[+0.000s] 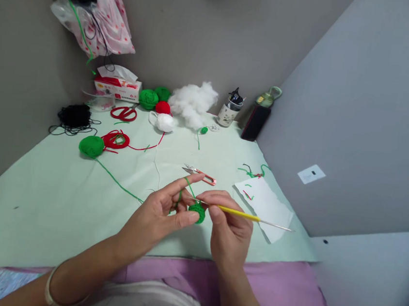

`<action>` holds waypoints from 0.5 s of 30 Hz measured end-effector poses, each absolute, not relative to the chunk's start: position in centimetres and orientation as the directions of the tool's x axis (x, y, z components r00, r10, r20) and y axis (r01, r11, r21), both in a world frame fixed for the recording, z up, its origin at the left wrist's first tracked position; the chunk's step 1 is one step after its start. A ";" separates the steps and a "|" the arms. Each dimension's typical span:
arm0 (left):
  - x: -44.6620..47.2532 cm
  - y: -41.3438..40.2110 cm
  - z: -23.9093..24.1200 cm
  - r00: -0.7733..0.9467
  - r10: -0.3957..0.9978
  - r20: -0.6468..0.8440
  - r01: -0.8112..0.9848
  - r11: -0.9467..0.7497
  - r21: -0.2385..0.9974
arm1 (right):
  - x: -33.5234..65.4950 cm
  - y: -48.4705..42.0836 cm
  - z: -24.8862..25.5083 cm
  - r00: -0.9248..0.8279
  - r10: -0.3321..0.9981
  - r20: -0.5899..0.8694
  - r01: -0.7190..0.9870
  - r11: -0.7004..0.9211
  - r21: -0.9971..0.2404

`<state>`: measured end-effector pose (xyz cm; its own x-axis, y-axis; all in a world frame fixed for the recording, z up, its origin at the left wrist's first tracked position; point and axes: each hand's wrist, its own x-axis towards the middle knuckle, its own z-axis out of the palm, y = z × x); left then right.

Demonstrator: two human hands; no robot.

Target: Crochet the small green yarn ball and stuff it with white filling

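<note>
1. The left hand (161, 213) pinches a small round green piece (197, 213) at its left side with the thumb; its index finger is stretched out toward the far side, with green yarn looped around it.
2. The right hand (231, 228) pinches a yellow-handled hook (238, 212) between thumb and fingers. The hook's thin tip points left and lies at the piece's far edge; its bare metal end sticks out to the right, above the paper (278, 216).
3. The piece is between the two hands, above the near middle of the pale green cloth (55, 215).
4. From a green ball (91, 146) on the left, a strand (117, 182) runs to the left hand and passes out of sight behind it.
5. Just beyond the fingers lie orange-handled snips (207, 178), their blades pointing left.
6. On the right, a few yarn scraps (255, 172) lie at the paper's far edge, with others on it.
7. At the far left are black yarn (74, 116), red scissors (124, 114) and a tissue box (118, 89); a red coil (113, 138) is beside the green ball.
8. At the far middle, a white ball (164, 122) and a red ball (163, 107) sit near fluffy stuffing (193, 100).
9. At the far right stand a can (229, 114) and a bottle (265, 99).
</note>
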<state>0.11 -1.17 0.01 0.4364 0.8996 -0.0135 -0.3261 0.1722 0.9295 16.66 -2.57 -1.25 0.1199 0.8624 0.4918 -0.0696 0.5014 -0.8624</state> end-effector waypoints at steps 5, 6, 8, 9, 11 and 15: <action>0.1 -1.3 0.1 0.399 0.916 -0.040 -0.350 0.193 0.917 | 16.7 -2.5 -1.2 0.146 0.909 0.391 -0.136 0.410 -0.902; 0.1 -1.3 0.1 0.390 0.920 -0.042 -0.355 0.193 0.915 | 16.7 -2.4 -1.2 0.134 0.915 0.380 -0.149 0.397 -0.905; 0.1 -1.2 0.1 0.375 0.926 -0.035 -0.358 0.180 0.916 | 16.7 -2.3 -1.2 0.110 0.916 0.385 -0.172 0.399 -0.901; 0.1 -1.2 0.1 0.370 0.929 -0.025 -0.352 0.165 0.922 | 16.7 -2.2 -1.2 0.098 0.913 0.397 -0.179 0.408 -0.895; 0.1 -1.2 0.1 0.366 0.931 -0.002 -0.325 0.129 0.937 | 16.7 -2.2 -1.3 0.075 0.903 0.422 -0.185 0.429 -0.884; 0.0 -1.1 0.1 0.367 0.929 0.033 -0.275 0.075 0.959 | 16.8 -2.2 -1.3 0.085 0.911 0.403 -0.187 0.412 -0.892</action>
<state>0.03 -1.12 0.09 0.3674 0.9295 0.0326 -0.2745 0.0749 0.9587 16.76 -2.19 -1.33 0.0851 0.9112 0.4032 -0.1870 0.4120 -0.8918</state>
